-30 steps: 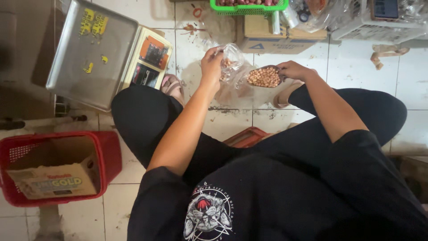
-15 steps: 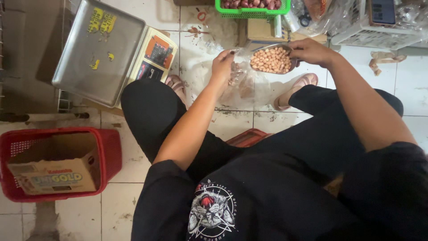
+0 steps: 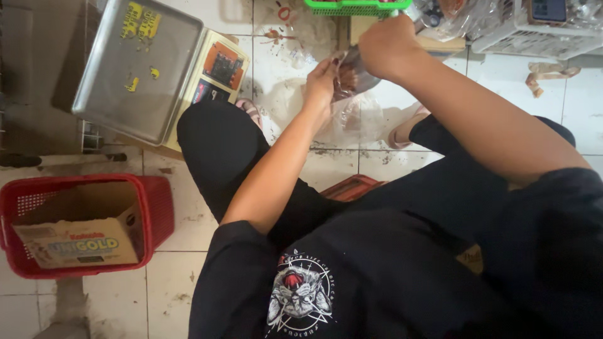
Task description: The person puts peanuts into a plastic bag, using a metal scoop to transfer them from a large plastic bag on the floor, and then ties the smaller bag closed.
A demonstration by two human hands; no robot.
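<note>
- A clear plastic bag (image 3: 352,113) hangs just above the tiled floor (image 3: 188,220) in the far middle of the scene, between the seated person's knees.
- The left hand (image 3: 321,81) pinches the bag's near-left edge, its grip closed on the plastic.
- The right hand (image 3: 388,47) is clamped around a small metal scoop (image 3: 355,75), tipped over the bag's mouth; reddish-brown bits show inside the scoop, too blurred to tell more.
- Just beyond the hands sits a green plastic basket (image 3: 352,7), cut off by the far edge.
- To the far left stands a weighing scale with a flat steel pan (image 3: 135,66) and a yellow body.
- At the near left, a red plastic basket (image 3: 157,207) on the floor holds a cardboard box (image 3: 78,242).
- At the far right sits a white crate (image 3: 534,37).
</note>
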